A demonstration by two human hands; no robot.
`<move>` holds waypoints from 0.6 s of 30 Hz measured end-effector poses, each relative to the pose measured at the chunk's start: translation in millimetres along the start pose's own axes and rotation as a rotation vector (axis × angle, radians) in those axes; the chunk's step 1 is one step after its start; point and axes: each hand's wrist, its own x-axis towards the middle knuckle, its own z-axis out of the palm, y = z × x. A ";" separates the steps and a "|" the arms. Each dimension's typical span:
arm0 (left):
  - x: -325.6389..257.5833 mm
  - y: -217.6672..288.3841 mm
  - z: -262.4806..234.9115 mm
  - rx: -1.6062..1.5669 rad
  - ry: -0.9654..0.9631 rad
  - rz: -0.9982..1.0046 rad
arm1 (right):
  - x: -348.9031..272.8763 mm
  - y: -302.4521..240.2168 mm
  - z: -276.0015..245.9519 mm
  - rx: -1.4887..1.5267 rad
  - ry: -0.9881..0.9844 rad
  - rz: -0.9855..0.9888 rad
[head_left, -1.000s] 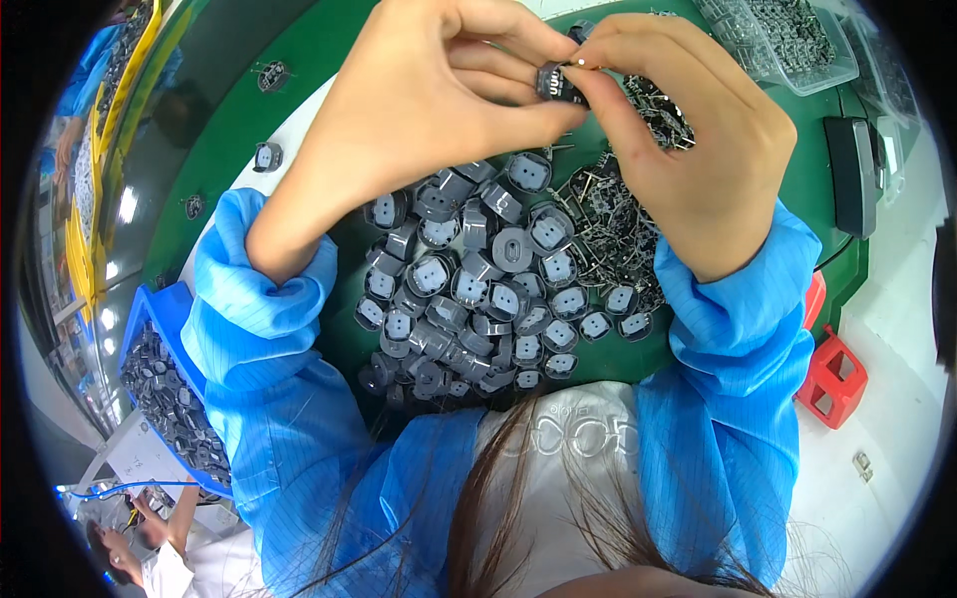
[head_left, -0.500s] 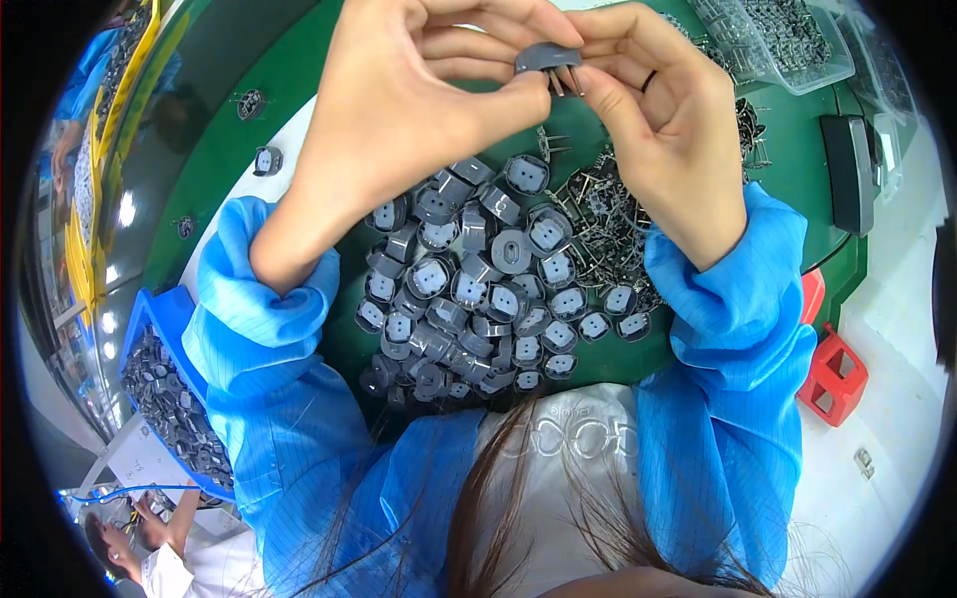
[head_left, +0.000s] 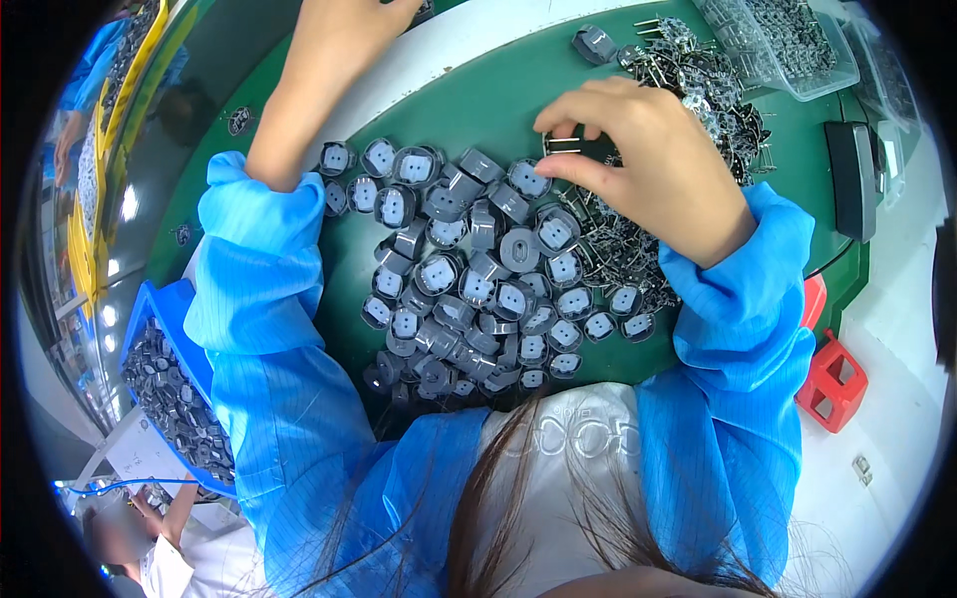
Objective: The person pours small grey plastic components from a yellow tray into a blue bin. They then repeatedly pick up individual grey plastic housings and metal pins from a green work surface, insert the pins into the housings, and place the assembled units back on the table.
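My right hand (head_left: 643, 149) curls over the green table, its thumb and forefinger closed around a small metal part with two prongs (head_left: 563, 146). My left hand (head_left: 349, 35) reaches past the white strip at the top edge, where most of its fingers are cut off. Close by its thumb is a dark grey piece (head_left: 424, 12); whether the hand holds it I cannot tell. Below the hands lies a heap of grey plastic housings (head_left: 439, 274), many with pale blue two-holed faces up. Loose pronged metal parts (head_left: 618, 239) are piled beside them, partly under my right hand.
A clear bin of metal parts (head_left: 797, 40) stands far right, near a black box (head_left: 847, 179). One housing (head_left: 595, 45) sits apart. At left is a blue crate (head_left: 169, 309) full of housings. A red stool (head_left: 832, 384) is at right, and another person (head_left: 199, 558) is lower left.
My hands have parted from the grey housing with prongs they held together. The left moved up and left; the right came down onto the metal part on the table.
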 end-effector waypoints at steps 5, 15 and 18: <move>15.7 46.1 7.6 -0.546 -0.415 0.058 | 0.4 -15.8 -10.3 0.077 -0.009 0.064; 13.0 67.6 20.5 -0.717 -0.360 -0.029 | -6.3 10.0 -34.5 0.593 0.319 0.287; 14.4 78.5 -2.5 -1.063 -0.511 -0.306 | -7.8 11.2 -31.7 0.616 0.377 0.264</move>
